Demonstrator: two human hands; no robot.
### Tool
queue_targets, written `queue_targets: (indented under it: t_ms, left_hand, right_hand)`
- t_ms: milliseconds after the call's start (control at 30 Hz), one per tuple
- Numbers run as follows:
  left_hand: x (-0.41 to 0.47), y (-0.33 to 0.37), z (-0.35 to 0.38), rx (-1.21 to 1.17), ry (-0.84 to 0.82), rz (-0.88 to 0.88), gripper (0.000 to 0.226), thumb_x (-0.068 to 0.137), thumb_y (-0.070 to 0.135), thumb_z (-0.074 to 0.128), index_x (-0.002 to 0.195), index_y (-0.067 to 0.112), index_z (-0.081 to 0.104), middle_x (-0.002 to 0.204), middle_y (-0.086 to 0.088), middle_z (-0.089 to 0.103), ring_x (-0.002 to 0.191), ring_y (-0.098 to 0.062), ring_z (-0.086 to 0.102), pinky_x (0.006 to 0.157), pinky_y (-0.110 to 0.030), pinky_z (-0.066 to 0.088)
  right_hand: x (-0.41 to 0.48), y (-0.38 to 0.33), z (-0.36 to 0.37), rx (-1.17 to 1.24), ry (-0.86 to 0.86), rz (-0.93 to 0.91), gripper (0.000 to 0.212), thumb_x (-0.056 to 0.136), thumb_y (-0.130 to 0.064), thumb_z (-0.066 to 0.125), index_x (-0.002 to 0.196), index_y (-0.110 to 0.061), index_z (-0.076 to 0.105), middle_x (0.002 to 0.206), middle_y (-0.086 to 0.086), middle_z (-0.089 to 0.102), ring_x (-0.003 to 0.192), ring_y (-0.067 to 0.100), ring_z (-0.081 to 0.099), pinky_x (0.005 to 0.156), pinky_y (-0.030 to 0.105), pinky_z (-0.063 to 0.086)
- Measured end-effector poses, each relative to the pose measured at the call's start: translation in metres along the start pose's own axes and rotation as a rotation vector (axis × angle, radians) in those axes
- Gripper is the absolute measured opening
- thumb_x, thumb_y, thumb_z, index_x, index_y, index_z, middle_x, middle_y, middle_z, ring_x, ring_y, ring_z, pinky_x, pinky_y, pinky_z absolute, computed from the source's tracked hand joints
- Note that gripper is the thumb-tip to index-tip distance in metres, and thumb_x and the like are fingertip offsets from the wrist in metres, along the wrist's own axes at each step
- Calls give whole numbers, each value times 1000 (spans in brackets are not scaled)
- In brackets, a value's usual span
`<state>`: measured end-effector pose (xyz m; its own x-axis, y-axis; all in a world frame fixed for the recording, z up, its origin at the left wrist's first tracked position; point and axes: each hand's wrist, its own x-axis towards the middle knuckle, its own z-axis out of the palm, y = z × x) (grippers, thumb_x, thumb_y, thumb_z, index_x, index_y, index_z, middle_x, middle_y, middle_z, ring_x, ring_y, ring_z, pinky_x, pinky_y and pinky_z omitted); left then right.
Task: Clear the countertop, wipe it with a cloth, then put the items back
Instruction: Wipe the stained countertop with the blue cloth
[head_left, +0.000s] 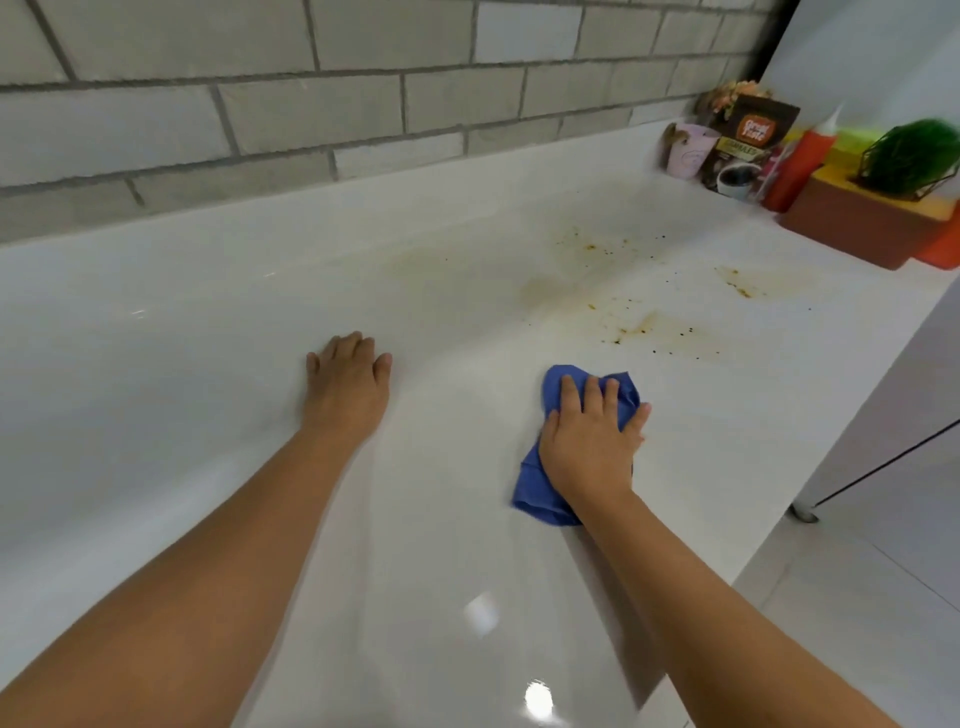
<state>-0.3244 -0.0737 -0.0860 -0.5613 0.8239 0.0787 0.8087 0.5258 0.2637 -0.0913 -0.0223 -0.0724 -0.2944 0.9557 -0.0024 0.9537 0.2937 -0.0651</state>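
Note:
My right hand lies flat on a crumpled blue cloth and presses it onto the white countertop. Blue cloth shows beyond my fingertips and below my wrist. My left hand rests palm down on the bare countertop, to the left of the cloth, fingers straight. Brownish stains and dark specks spread over the counter beyond the cloth, toward the far right.
Items crowd the far right corner: a pink cup, a dark coffee packet, a red squeeze bottle, a brown and yellow box and a green plant. A grey brick wall runs behind. The counter's edge drops to the floor at right.

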Motion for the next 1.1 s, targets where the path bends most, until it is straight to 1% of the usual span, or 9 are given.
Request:
queue_targets:
  t_ms: [233,333,400,500,567,700,833,967,1100]
  left_hand:
    - [0,-1,1,-20,11,4,46,101,28,24,141,7,36,151,-9,30,140,-24,23,115,-41,10]
    - [-2,-3,0,-34,10,9,46,101,28,25,140,7,37,151,-10,31,140,-25,23,114,-40,11]
    - [-2,-3,0,-28,17,19,46,101,28,26,139,6,38,150,-10,32,139,-25,24,114,-41,13]
    - [-2,-2,-1,-12,1,13,48,101,31,25,139,6,38,150,-11,32,139,-26,24,114,-43,13]
    - [-2,-1,-1,0,-5,13,49,101,34,24,139,6,38,149,-11,32,139,-27,23,114,-44,13]
    - [-1,-1,1,-3,0,18,52,100,38,24,140,6,37,150,-12,31,140,-27,22,114,-44,12]
    - [-1,-4,2,-46,11,15,53,100,38,26,141,6,37,151,-11,30,141,-26,22,115,-42,11]
    - [0,-5,2,-57,17,17,52,100,37,28,140,6,38,151,-12,31,141,-27,23,116,-42,12]
    - [-1,-4,-1,-32,-3,18,52,100,37,28,140,6,39,151,-13,31,141,-28,23,116,-43,14]
  right_hand:
    - [24,-74,3,71,-55,-276,51,101,-32,17,149,-20,12,157,7,10,146,29,-8,108,61,-14]
    - [34,-46,2,76,-36,-228,49,100,-33,18,148,-23,17,155,3,18,146,27,-7,108,62,-12]
    - [31,-8,1,78,0,-109,47,99,-32,19,146,-26,21,153,0,22,146,26,-4,108,63,-9]
    - [4,48,-4,122,-2,109,47,99,-34,20,146,-28,20,155,-1,18,146,26,1,109,65,-3]
    - [-18,59,-4,116,-8,165,50,99,-38,19,148,-27,16,157,1,13,145,28,2,112,62,2]
    - [-22,27,0,100,-45,25,60,98,-50,18,150,-23,8,159,7,4,145,34,-2,115,52,-1]
    - [11,8,4,129,-66,-161,52,100,-44,18,149,-31,10,159,3,5,146,29,-2,117,48,-1]
    - [27,48,-1,173,-14,-120,47,101,-33,23,148,-27,23,157,2,16,146,24,9,117,40,7]
    - [5,121,-2,195,101,42,44,102,-25,28,145,-18,33,152,8,29,141,28,22,114,36,18]
